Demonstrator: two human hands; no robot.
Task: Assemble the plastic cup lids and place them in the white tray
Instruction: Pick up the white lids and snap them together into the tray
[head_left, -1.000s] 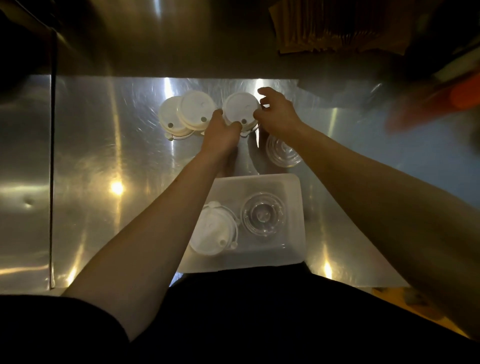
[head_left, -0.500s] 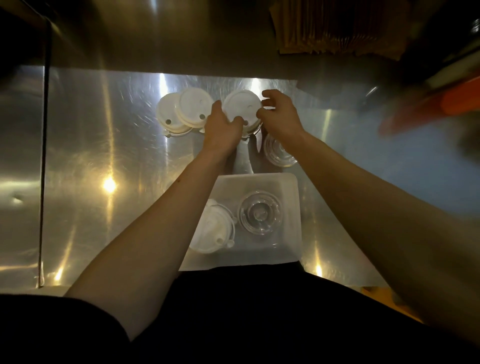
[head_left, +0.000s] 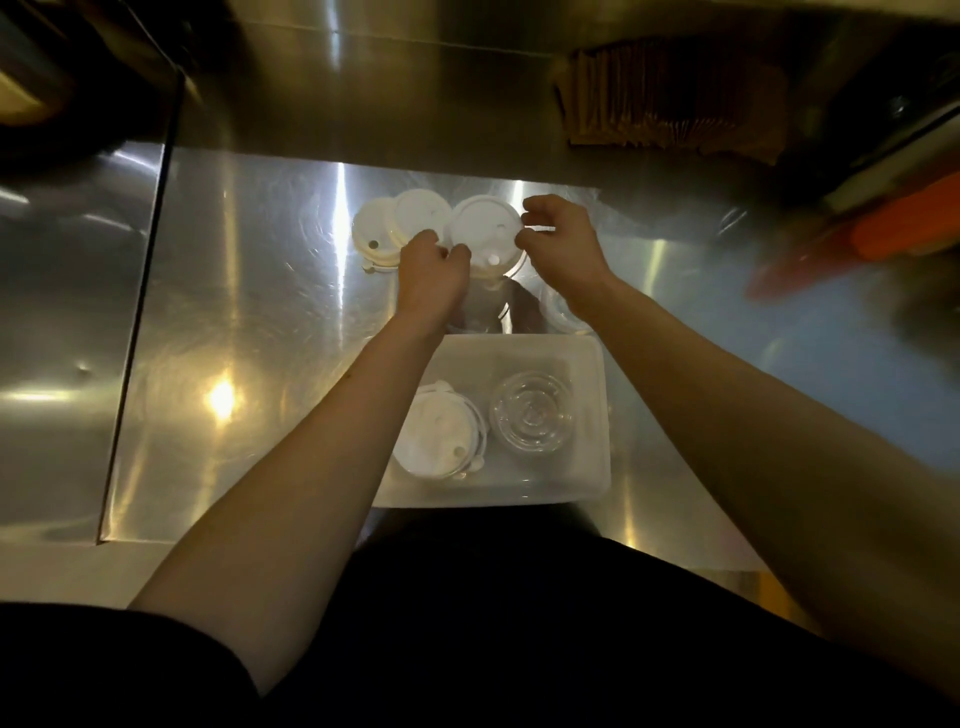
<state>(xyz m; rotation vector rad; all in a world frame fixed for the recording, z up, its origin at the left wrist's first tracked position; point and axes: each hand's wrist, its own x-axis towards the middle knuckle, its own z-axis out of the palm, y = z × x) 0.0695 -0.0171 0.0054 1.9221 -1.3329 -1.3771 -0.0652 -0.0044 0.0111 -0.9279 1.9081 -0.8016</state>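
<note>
A round white lid (head_left: 484, 228) is held above the steel counter between both hands. My left hand (head_left: 431, 278) pinches its left rim, and my right hand (head_left: 563, 244) grips its right rim. Two more white lids (head_left: 397, 223) overlap on the counter to the left. A clear lid (head_left: 558, 314) lies mostly hidden under my right wrist. The white tray (head_left: 592, 415) stands near me; inside it are a white lid stack (head_left: 439, 434) on the left and a clear domed lid (head_left: 531, 410) on the right.
The steel counter (head_left: 249, 322) has a seam and a raised edge on the left. Brown paper sleeves (head_left: 670, 104) stand at the back right. A blurred orange object (head_left: 904, 228) sits at the far right. My dark clothing fills the bottom.
Both hands stay on the same white lid. My left thumb has shifted along its lower left rim and my right fingers have curled over the right rim. The camera view has shifted a little.
</note>
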